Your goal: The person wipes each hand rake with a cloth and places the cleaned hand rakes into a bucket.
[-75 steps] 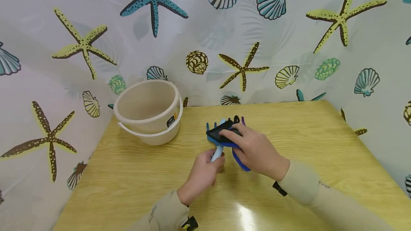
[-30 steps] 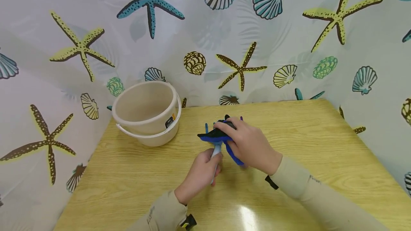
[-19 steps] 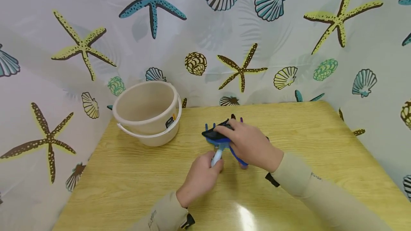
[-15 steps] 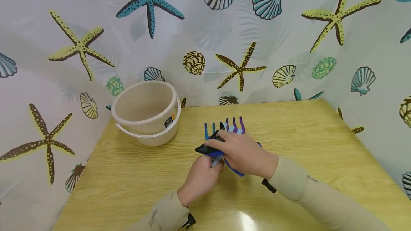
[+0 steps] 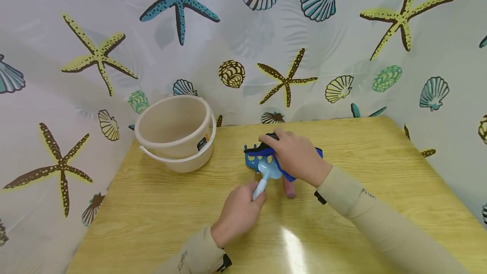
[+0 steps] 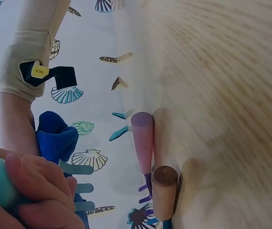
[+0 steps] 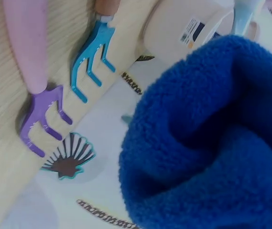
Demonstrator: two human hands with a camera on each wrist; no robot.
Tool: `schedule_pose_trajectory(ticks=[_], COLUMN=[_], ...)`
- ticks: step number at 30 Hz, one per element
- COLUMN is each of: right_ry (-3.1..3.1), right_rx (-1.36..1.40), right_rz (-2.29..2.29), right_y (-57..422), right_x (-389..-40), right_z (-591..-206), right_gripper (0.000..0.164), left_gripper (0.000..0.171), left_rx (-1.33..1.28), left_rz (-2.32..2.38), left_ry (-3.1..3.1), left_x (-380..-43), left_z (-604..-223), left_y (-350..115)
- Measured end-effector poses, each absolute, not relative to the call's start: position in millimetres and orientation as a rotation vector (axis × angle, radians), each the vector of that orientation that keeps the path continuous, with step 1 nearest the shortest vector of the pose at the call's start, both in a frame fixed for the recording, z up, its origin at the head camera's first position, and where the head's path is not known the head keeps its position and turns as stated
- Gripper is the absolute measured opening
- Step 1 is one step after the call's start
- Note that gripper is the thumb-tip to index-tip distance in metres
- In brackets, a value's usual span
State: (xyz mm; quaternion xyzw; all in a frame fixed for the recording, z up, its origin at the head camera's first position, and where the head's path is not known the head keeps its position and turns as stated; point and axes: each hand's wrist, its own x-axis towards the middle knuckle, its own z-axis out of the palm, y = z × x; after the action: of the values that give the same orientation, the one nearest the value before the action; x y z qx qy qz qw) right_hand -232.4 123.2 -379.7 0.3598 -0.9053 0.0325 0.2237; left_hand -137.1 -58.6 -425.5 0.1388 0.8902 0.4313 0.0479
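Left hand (image 5: 239,208) is gripping the pale blue rake (image 5: 265,178) by its handle, fingers wrapped round it, prongs pointing away from the person. Rake is sitting above the desk (image 5: 361,172), near the middle, not touching the top. Right hand (image 5: 298,155) is holding a bunched blue-and-black cloth (image 5: 261,152), which is overlapping the far end of the rake's head. Hands are working near one another but apart. Step seems to be wiping the head; whether the fabric is reaching between the prongs, can't tell. Good practice, as I'm judging it: holding the handle firmly so the head isn't twisting under pressure, folding the cloth round each prong and drawing outward toward the tip, then turning the rake for the back face. Loose cloth is hanging close above its neighbours, so gathering the tail would help avoid snagging. Blue rake (image 7: 93,52), wooden-handled, and purple rake (image 7: 35,109), pink-handled, are lying side by side beneath. Bucket (image 5: 180,152) is standing upright to the left, well apart from the wiping.
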Motion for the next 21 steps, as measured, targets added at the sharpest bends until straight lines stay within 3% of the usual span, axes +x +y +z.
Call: schedule_pose_trajectory(ticks=[5,12,21], right_ry=[-2.520,-2.465,-2.538], right_rx=[1.001,1.345,1.163], right_rz=[0.162,0.190,0.178], right_y=[129.3,109.2,118.0], right_x=[-233.0,-206.6,-235.0], right_z=[-378.1,-373.2,-370.1], right_gripper=[0.043,0.045,0.040], left_gripper=[0.017,0.019,0.022], left_rx=[0.434,0.529,0.572], left_rz=[1.280,1.139,1.095], left_ry=[2.745,2.865,2.876], left_x=[-136.1,-137.5,-132.0], left_z=[-425.2,-427.4,-423.8], left_y=[-58.6,-57.5,-54.3])
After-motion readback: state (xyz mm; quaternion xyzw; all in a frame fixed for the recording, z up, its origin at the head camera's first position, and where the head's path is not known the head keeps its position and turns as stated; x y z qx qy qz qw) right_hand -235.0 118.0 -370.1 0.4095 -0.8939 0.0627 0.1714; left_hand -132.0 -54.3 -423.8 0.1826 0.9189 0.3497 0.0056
